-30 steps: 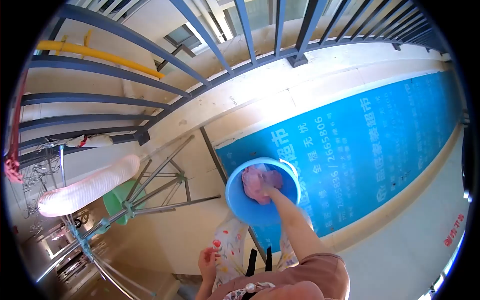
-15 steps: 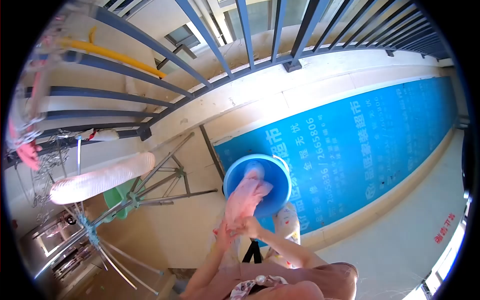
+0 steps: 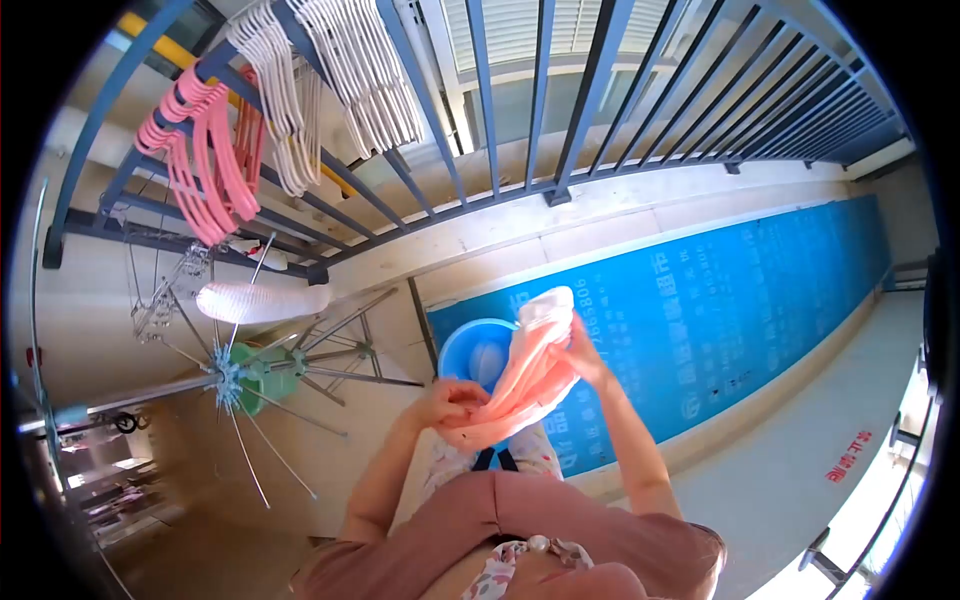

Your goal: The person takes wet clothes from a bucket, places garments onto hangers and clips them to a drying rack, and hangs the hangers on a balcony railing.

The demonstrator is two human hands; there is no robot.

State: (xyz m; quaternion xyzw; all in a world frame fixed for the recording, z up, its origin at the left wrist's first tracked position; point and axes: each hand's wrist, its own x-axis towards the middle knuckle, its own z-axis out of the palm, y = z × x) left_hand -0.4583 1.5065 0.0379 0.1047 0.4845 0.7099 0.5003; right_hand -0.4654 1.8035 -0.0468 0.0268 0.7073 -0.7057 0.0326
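Gripping pink cloth: left hand, right hand closed; pale shape inside blue bucket.

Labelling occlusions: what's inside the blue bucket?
A pale, rounded patch shows inside the blue bucket; can't tell if it's an item or glare. The pink cloth covers its right side and the left hand its near edge; anything behind them is hidden.

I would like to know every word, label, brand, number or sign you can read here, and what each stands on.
Blue floor sheet: large pale characters and a row of digits, too blurred to quote reliably.
Pale surface at right: short red characters, too small to read.
Blue basin and pink cloth: none visible.
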